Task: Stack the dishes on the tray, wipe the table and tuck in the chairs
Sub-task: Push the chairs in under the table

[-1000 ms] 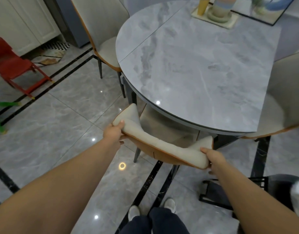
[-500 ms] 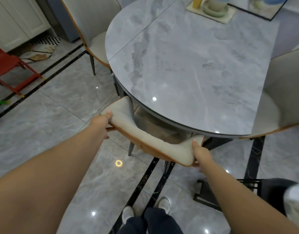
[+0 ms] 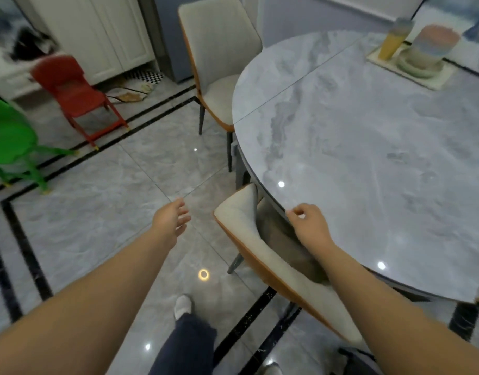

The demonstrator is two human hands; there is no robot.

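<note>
With the dishes (image 3: 422,54) stacked on the tray (image 3: 437,82) at the marble tabletop's (image 3: 368,147) far side and the near chair (image 3: 262,255) tucked under its edge, both the left hand (image 3: 171,219), fingers spread, and the right hand (image 3: 310,226), fingers loosely curled, hold nothing, and the far chair (image 3: 219,69) apparently remains to be pushed in.

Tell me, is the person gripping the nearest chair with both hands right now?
No: the left hand is open over the floor, clear of the chair, and the right hand hangs loosely curled above it, holding nothing.

Left of the table (image 3: 368,158) you have bare floor (image 3: 111,212); its near edge is blocked by a tucked chair (image 3: 260,255).
</note>
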